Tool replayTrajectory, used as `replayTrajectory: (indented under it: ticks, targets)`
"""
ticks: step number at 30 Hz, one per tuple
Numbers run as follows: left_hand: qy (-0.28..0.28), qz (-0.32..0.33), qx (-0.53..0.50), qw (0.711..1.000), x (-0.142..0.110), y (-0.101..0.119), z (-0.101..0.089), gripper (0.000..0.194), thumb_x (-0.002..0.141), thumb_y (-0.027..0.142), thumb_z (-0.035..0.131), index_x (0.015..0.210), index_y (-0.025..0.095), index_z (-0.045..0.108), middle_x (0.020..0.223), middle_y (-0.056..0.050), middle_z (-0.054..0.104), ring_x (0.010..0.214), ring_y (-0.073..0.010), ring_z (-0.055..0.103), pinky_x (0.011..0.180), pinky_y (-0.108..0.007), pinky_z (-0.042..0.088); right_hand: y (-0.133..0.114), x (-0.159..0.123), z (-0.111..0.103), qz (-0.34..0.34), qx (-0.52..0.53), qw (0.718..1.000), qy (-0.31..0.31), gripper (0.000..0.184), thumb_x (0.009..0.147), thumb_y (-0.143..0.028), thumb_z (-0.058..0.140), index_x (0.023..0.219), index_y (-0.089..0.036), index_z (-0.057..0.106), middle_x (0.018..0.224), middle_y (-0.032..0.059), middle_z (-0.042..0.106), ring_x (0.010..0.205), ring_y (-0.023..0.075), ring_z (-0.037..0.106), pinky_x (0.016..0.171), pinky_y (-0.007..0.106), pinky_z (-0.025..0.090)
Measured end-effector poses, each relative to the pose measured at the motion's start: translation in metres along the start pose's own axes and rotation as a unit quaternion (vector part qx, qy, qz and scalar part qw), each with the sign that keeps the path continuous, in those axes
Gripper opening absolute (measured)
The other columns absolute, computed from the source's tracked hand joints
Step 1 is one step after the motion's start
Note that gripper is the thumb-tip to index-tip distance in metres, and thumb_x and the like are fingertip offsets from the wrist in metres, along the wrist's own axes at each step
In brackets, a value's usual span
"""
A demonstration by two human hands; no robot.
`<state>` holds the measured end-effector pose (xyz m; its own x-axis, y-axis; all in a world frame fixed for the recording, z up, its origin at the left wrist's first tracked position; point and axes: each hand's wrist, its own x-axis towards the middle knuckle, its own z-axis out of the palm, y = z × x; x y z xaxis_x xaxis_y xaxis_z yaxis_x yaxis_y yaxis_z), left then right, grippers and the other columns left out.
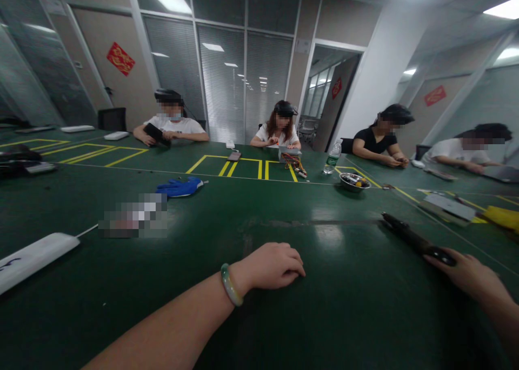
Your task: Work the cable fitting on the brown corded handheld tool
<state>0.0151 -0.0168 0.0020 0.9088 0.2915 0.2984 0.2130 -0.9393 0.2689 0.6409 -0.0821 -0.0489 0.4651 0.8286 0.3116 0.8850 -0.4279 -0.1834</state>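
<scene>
My left hand (272, 266) rests palm down on the green table, its fingers loosely curled together, with nothing visible in them. A green and pale jade bangle (231, 285) circles that wrist. Over at the right, my right hand (472, 275) is closed around the near end of a long black stick-like tool (409, 237). Its glossy rounded end lies by my thumb, and the narrower far end points away to the left, low over the table or touching it; I cannot tell which. My right fingers are partly hidden beneath the tool.
Left of me lie a white power strip (38, 259), a blurred-out item (135, 216) and a blue glove (178, 187). Farther off are a phone (234, 156), a water bottle (332, 158), a metal bowl (354, 182) and a white box (448, 208). Several people sit around the table.
</scene>
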Motion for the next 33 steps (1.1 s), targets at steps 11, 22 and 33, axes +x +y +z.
replayTrajectory:
  ticks: [11,22,33]
  targets:
    - [0.017,-0.007,0.002,1.000,0.001,0.003,-0.004,0.027,0.092,0.022,0.055,0.117,0.028,0.063,0.110,0.000,0.068,0.101,-0.0160,0.060,0.089,-0.031,0.046,-0.228,-0.025,-0.003,-0.165,0.022,0.977,-0.132,0.059,0.085,-0.055,0.056,0.134,-0.022,0.054,0.121,0.0147,0.057,0.105,0.0312,0.056,0.090,0.040,0.042]
    - [0.233,-0.210,0.055,0.948,0.000,-0.008,-0.005,0.042,0.099,0.036,0.042,0.140,0.025,0.044,0.137,-0.005,0.054,0.126,-0.0213,0.048,0.109,-0.043,0.038,-0.449,-0.117,0.006,-0.440,0.156,0.870,-0.160,0.054,0.084,-0.023,0.065,0.135,-0.020,0.050,0.127,0.0130,0.050,0.113,0.0258,0.047,0.104,0.044,0.031]
    - [0.182,-0.285,0.079,0.938,-0.010,-0.030,-0.007,0.049,0.101,0.050,0.029,0.132,0.021,0.054,0.122,-0.007,0.064,0.111,-0.0221,0.059,0.098,-0.043,0.042,-0.386,-0.097,-0.062,-0.300,0.143,0.899,-0.284,0.076,0.078,-0.058,0.068,0.141,-0.024,0.044,0.131,0.0122,0.043,0.118,0.0306,0.047,0.101,0.043,0.038]
